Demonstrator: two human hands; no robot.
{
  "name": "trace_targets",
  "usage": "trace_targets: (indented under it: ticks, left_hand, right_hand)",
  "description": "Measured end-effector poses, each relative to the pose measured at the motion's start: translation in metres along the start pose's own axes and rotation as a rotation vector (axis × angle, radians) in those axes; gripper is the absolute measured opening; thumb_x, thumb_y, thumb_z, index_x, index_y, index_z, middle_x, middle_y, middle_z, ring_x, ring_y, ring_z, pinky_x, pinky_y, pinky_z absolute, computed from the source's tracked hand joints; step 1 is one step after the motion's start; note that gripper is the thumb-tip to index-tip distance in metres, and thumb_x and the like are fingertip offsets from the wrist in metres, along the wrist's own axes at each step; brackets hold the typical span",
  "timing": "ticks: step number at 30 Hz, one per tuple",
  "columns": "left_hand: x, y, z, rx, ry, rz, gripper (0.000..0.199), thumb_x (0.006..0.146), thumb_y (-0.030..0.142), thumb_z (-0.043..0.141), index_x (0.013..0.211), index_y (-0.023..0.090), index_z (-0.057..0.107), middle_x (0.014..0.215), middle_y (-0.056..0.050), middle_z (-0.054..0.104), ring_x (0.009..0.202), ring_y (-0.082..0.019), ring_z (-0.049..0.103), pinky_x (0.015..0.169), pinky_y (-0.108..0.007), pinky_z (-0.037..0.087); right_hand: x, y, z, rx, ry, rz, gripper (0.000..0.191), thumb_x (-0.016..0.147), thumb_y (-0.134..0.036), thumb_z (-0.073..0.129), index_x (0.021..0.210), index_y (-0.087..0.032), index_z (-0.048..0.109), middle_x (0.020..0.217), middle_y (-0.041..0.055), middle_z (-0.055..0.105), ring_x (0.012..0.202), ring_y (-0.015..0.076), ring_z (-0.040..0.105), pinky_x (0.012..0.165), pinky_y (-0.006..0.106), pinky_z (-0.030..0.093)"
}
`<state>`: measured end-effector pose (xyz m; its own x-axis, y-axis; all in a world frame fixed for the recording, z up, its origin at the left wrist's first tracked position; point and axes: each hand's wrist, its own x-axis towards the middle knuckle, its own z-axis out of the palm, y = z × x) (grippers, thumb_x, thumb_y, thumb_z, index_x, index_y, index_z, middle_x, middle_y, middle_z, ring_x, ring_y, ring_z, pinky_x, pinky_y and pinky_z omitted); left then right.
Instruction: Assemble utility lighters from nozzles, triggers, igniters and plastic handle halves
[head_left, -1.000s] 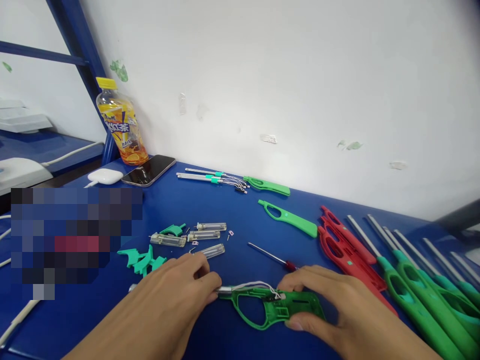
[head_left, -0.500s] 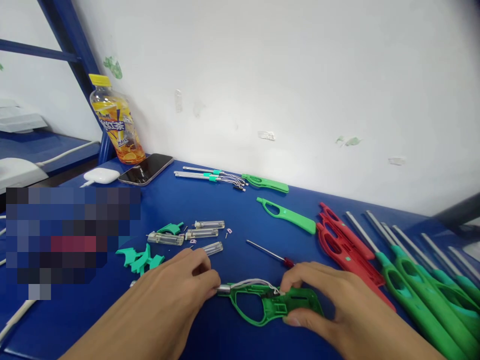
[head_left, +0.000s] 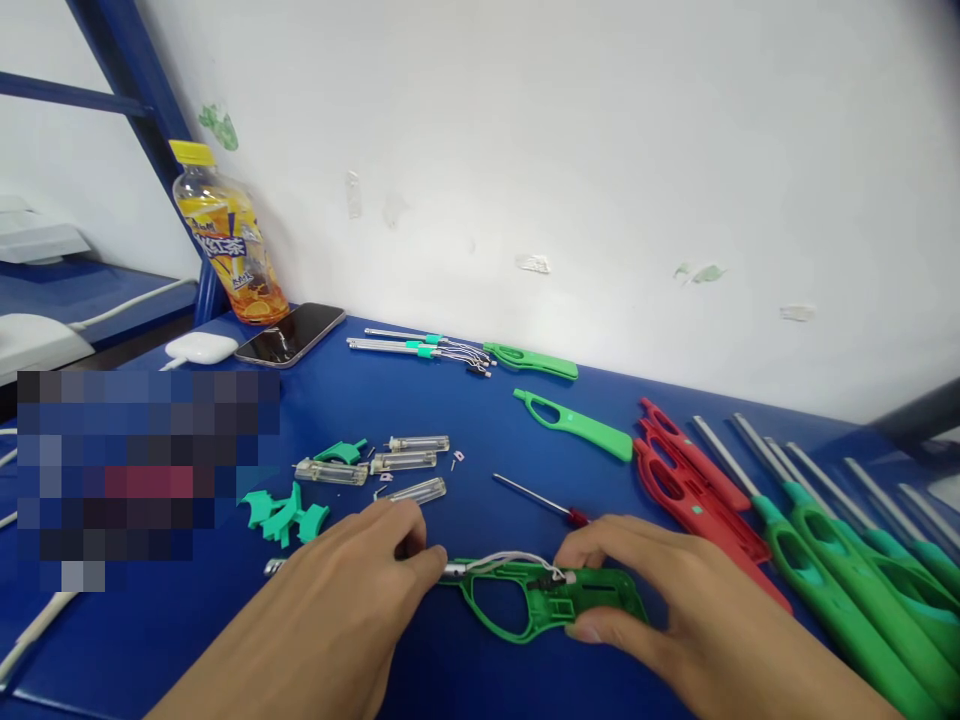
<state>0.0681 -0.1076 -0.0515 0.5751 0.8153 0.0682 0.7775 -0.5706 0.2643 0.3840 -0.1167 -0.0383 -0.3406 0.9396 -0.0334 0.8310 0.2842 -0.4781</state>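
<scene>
A green lighter half-shell [head_left: 559, 622] lies open side up on the blue table, its trigger loop toward the left. My right hand [head_left: 637, 590] is closed on its wide end, thumb along the near edge and fingers along the far edge. My left hand [head_left: 382, 570] pinches the metal lighter tube [head_left: 454, 570] where it meets the shell's narrow tip; the tube's other end pokes out left of the hand. White wires [head_left: 517, 557] arch from the tube to a small black part [head_left: 551, 578] inside the shell. Behind my right hand rests a red-handled screwdriver [head_left: 532, 493].
Clear fuel tanks [head_left: 405, 461] and turquoise triggers [head_left: 285, 513] lie at centre left. Wired tubes [head_left: 405, 348] and green shells [head_left: 574, 425] are farther back. Red shells [head_left: 697, 510] and assembled green lighters [head_left: 832, 580] lie right. A phone [head_left: 292, 335] and bottle [head_left: 229, 240] stand back left.
My left hand has shifted slightly right along with the tube, whose far end now shows more. My right fingers have moved back a little, baring the wire end in the shell.
</scene>
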Motion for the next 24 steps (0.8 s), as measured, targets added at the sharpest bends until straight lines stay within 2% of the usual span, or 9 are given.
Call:
trace_targets:
  ticks: [3,6,9,11,15,19,22,24]
  left_hand:
    - [0.006,0.007,-0.005,0.048,-0.137,-0.060,0.065,0.093,-0.008,0.040,0.115,0.029,0.088,0.120,-0.009,0.081,0.101,-0.028,0.085,0.089,-0.039,0.069]
    - [0.012,0.013,-0.010,0.031,-0.272,-0.146,0.073,0.088,-0.013,0.039,0.122,0.029,0.087,0.129,-0.010,0.080,0.116,-0.034,0.083,0.103,-0.053,0.069]
    - [0.011,0.013,-0.011,0.027,-0.320,-0.162,0.079,0.084,-0.016,0.040,0.129,0.030,0.087,0.134,-0.009,0.079,0.122,-0.035,0.081,0.109,-0.057,0.067]
    - [0.007,0.009,-0.008,0.055,-0.267,-0.120,0.078,0.085,-0.016,0.040,0.130,0.029,0.087,0.133,-0.010,0.079,0.119,-0.035,0.081,0.105,-0.055,0.068]
    - [-0.002,0.001,0.003,0.116,-0.090,0.008,0.074,0.087,-0.013,0.040,0.128,0.029,0.085,0.126,-0.008,0.079,0.113,-0.033,0.080,0.100,-0.048,0.065]
    - [-0.003,0.004,0.004,0.125,-0.057,0.031,0.067,0.088,-0.012,0.040,0.118,0.026,0.086,0.120,-0.007,0.079,0.107,-0.032,0.080,0.094,-0.044,0.064]
    - [0.000,0.010,0.000,0.138,-0.028,-0.007,0.064,0.087,-0.013,0.038,0.109,0.024,0.086,0.116,-0.009,0.080,0.105,-0.031,0.079,0.093,-0.043,0.063]
    - [0.001,0.011,-0.001,0.128,-0.024,0.000,0.065,0.087,-0.012,0.037,0.110,0.023,0.087,0.116,-0.009,0.081,0.106,-0.031,0.080,0.093,-0.043,0.064]
  right_hand:
    - [-0.001,0.000,-0.001,0.008,-0.037,0.037,0.033,0.091,-0.012,0.093,0.109,-0.038,0.082,0.117,-0.0075,0.087,0.109,0.0226,0.086,0.092,0.031,0.067]
    - [0.000,-0.002,-0.002,0.028,-0.062,0.053,0.028,0.094,-0.016,0.093,0.108,-0.037,0.082,0.117,-0.0076,0.086,0.107,0.0216,0.085,0.091,0.031,0.065]
    - [0.001,-0.005,-0.003,0.045,-0.075,0.060,0.028,0.094,-0.017,0.094,0.108,-0.038,0.082,0.115,-0.0077,0.085,0.106,0.0212,0.084,0.093,0.031,0.063]
    - [0.002,-0.006,-0.003,0.059,-0.089,0.064,0.024,0.097,-0.020,0.093,0.107,-0.039,0.083,0.114,-0.0078,0.085,0.107,0.0210,0.083,0.095,0.031,0.062]
    - [0.003,-0.006,-0.002,0.109,-0.127,0.083,0.015,0.103,-0.026,0.091,0.104,-0.038,0.081,0.115,-0.0089,0.083,0.107,0.0184,0.081,0.095,0.029,0.058]
    - [0.004,-0.005,-0.002,0.109,-0.133,0.070,0.018,0.101,-0.024,0.092,0.099,-0.034,0.078,0.109,-0.0083,0.082,0.102,0.0179,0.080,0.090,0.028,0.057]
    - [0.003,-0.006,-0.004,0.083,-0.128,0.055,0.019,0.101,-0.021,0.090,0.097,-0.034,0.077,0.107,-0.0083,0.083,0.102,0.0195,0.082,0.091,0.030,0.058]
    - [0.001,-0.007,-0.006,0.071,-0.124,0.053,0.016,0.104,-0.023,0.085,0.097,-0.034,0.077,0.108,-0.0076,0.084,0.101,0.0207,0.083,0.092,0.032,0.061]
